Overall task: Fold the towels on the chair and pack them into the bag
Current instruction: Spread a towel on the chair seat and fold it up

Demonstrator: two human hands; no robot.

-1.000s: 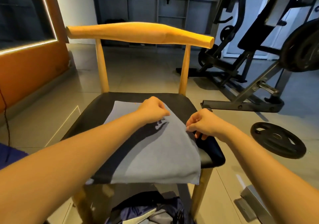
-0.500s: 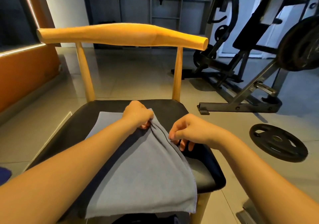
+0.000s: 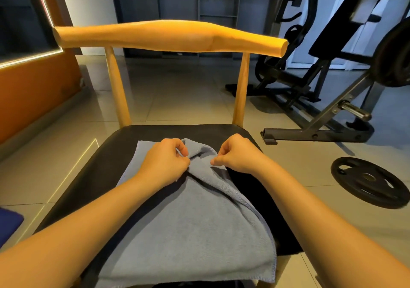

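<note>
Both your hands are on the towel [image 3: 188, 221], close together at its far end. Your left hand [image 3: 165, 159] is curled tight, thumb and forefinger pinching a raised ridge of the grey cloth. Your right hand [image 3: 235, 154] is curled just the same, fingertips nipping the cloth just beside your left, with only a small hump of towel between the two. That hump stands up off the seat, bunched between your pinches

From your hands the towel runs back towards you, lying over the black seat of the chair [image 3: 106, 165]. Its right edge curls over in a long rolled hem that starts under your right hand. The near corner hangs past the seat's front edge, below your right forearm. To the left of your left hand a flat strip of towel lies smooth on the seat

Beyond your hands rises the wooden backrest [image 3: 168, 36] on its two posts. Well off to the right of your right hand a black plate [image 3: 369, 182] lies flat on the floor tiles, and beyond it stands a gym machine [image 3: 321, 101]. Far out past your left forearm, a blue thing [image 3: 8, 223] shows at the edge; what it is, you cannot tell
</note>
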